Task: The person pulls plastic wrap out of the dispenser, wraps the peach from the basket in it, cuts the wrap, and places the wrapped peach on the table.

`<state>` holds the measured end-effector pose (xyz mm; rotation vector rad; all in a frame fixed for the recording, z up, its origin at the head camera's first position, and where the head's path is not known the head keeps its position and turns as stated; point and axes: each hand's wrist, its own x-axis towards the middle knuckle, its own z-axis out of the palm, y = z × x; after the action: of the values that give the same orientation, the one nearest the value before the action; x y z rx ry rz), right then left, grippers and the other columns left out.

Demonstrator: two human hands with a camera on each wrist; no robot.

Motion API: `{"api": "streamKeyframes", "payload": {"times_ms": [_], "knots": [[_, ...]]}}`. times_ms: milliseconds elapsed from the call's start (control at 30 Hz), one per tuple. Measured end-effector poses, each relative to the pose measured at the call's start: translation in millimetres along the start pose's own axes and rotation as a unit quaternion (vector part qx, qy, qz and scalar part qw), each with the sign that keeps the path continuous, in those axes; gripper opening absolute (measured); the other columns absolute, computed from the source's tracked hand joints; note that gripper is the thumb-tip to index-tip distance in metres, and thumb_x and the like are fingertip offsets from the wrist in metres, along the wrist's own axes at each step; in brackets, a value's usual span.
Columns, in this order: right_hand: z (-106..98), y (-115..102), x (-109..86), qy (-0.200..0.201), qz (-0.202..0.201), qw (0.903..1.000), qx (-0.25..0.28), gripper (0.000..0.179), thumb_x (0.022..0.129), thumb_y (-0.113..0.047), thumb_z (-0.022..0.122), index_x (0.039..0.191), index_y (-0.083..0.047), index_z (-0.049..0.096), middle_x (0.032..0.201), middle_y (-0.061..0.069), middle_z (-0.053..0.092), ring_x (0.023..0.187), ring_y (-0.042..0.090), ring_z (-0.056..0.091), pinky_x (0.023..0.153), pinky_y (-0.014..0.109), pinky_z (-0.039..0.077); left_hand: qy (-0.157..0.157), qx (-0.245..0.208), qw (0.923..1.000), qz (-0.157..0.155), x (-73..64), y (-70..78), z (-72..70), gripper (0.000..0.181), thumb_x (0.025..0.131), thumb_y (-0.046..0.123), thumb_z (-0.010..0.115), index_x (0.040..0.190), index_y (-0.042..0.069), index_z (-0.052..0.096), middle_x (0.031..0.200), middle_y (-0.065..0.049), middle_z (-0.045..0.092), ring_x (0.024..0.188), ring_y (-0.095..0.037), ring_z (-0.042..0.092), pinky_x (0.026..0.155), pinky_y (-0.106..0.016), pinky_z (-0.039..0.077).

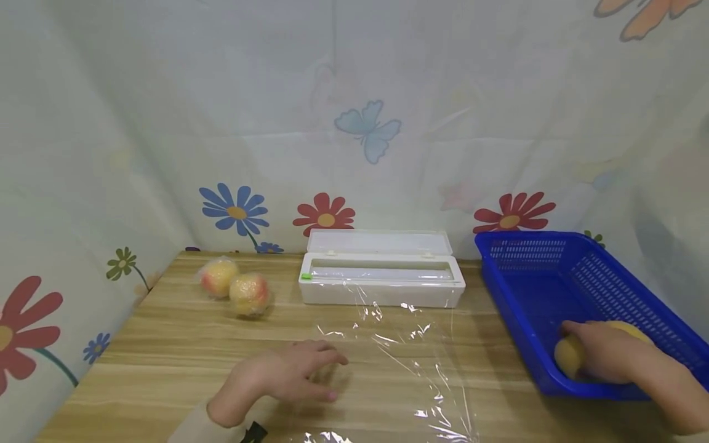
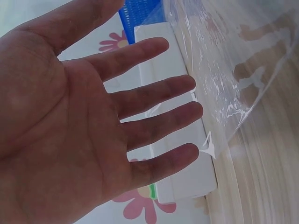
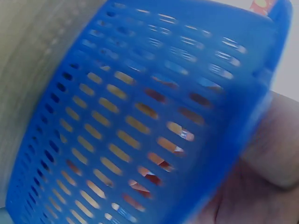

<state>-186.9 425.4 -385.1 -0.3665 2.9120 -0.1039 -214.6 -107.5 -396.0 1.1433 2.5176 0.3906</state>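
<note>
My left hand [image 1: 293,372] hovers palm down with fingers spread, over the left side of a clear sheet of cling film [image 1: 399,369]. Its palm and straight fingers hold nothing in the left wrist view. The film runs out from a white cling film dispenser [image 1: 382,295] with its lid raised. My right hand [image 1: 612,354] reaches into the near end of a blue basket [image 1: 509,314] and grips a yellow round fruit [image 1: 569,355]. More yellow fruit [image 1: 630,330] shows behind that hand. The slotted basket wall [image 3: 140,107] partly covers the hand in the right wrist view.
Two yellow-and-red fruits wrapped in film, one farther back [image 1: 218,277] and one nearer [image 1: 249,294], sit at the table's back left. A green slider [image 1: 306,277] lies at the dispenser's left end. A flower-printed curtain [image 1: 277,123] hangs behind the wooden table [image 1: 166,344].
</note>
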Motion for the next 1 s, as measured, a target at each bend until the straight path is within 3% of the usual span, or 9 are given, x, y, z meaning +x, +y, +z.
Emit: {"api": "streamKeyframes", "payload": {"times_ms": [100,167,300,400,533,600,733,800,1000], "knots": [[-9.6,-0.4,-4.6,0.036,0.006,0.9993,0.007,0.055,0.074,-0.015,0.088,0.117,0.005,0.06,0.092,0.008,0.064,0.08,0.029,0.06,0.066,0.046,0.049,-0.002,-0.002,1.0,-0.001,-0.2,0.2,-0.3,0.053,0.096,0.048,0.07,0.141,0.022,0.06,0.145,0.002,0.053,0.132,-0.017,0.05,0.108,-0.046,0.043],[-17.7,-4.6,-8.2,0.073,0.016,0.9971,0.012,0.058,0.075,-0.018,0.089,0.119,0.006,0.059,0.09,0.012,0.063,0.077,0.029,0.058,0.062,0.045,0.047,-0.005,-0.004,1.0,-0.003,-0.1,0.2,-0.3,0.053,0.096,0.048,0.07,0.141,0.023,0.06,0.145,0.002,0.053,0.131,-0.017,0.051,0.107,-0.046,0.044],[-35.3,-22.7,-17.0,0.156,0.046,0.9866,0.016,0.066,0.077,-0.02,0.09,0.126,0.008,0.056,0.104,0.034,0.061,0.088,0.047,0.059,0.067,0.059,0.05,-0.007,0.004,1.0,0.002,0.7,-0.1,0.0,0.052,0.096,0.05,0.069,0.14,0.024,0.06,0.141,0.005,0.055,0.126,-0.014,0.054,0.104,-0.043,0.046],[-43.2,-42.8,-23.5,0.213,0.049,0.9755,0.029,0.069,0.079,-0.019,0.09,0.131,0.006,0.053,0.118,0.04,0.055,0.098,0.055,0.055,0.074,0.069,0.047,-0.009,0.011,0.9999,0.009,1.7,1.1,-0.1,0.052,0.096,0.051,0.068,0.14,0.024,0.061,0.137,0.007,0.057,0.122,-0.012,0.055,0.102,-0.04,0.047],[-43.9,-75.6,-26.8,0.302,-0.024,0.9524,0.033,0.072,0.072,-0.014,0.094,0.131,0.0,0.056,0.118,0.03,0.058,0.097,0.048,0.06,0.074,0.063,0.052,-0.006,0.021,0.9994,0.028,2.6,4.2,0.9,0.05,0.096,0.046,0.071,0.137,0.02,0.063,0.133,0.005,0.058,0.12,-0.012,0.054,0.101,-0.036,0.047],[-40.2,-94.2,-26.0,0.341,-0.077,0.9364,0.032,0.075,0.066,-0.011,0.096,0.131,-0.004,0.058,0.118,0.022,0.061,0.097,0.042,0.063,0.077,0.052,0.056,-0.003,0.029,0.9988,0.038,3.1,6.0,1.5,0.049,0.095,0.044,0.072,0.135,0.018,0.064,0.131,0.004,0.058,0.119,-0.012,0.054,0.101,-0.033,0.046],[-30.8,-135.3,-23.5,0.351,-0.144,0.9241,0.042,0.077,0.065,-0.013,0.097,0.134,-0.011,0.06,0.127,0.013,0.062,0.108,0.036,0.064,0.087,0.05,0.055,-0.002,0.039,0.9981,0.049,3.7,11.4,2.2,0.051,0.093,0.042,0.075,0.134,0.013,0.064,0.129,0.002,0.058,0.12,-0.013,0.053,0.102,-0.031,0.044],[-25.6,-154.3,-21.1,0.333,-0.158,0.9279,0.059,0.076,0.069,-0.015,0.096,0.136,-0.013,0.06,0.131,0.011,0.061,0.113,0.034,0.063,0.087,0.056,0.053,-0.003,0.046,0.9978,0.047,3.0,14.8,2.8,0.053,0.093,0.042,0.075,0.135,0.011,0.064,0.13,0.001,0.058,0.121,-0.013,0.053,0.103,-0.031,0.044],[-4.2,-193.2,-6.1,0.281,-0.21,0.9304,0.107,0.075,0.073,-0.019,0.095,0.139,-0.018,0.059,0.134,0.002,0.06,0.112,0.022,0.064,0.087,0.046,0.057,-0.008,0.066,0.9972,0.036,0.7,25.3,7.3,0.062,0.09,0.044,0.078,0.138,0.008,0.063,0.134,-0.001,0.058,0.124,-0.016,0.054,0.105,-0.034,0.044]]}}
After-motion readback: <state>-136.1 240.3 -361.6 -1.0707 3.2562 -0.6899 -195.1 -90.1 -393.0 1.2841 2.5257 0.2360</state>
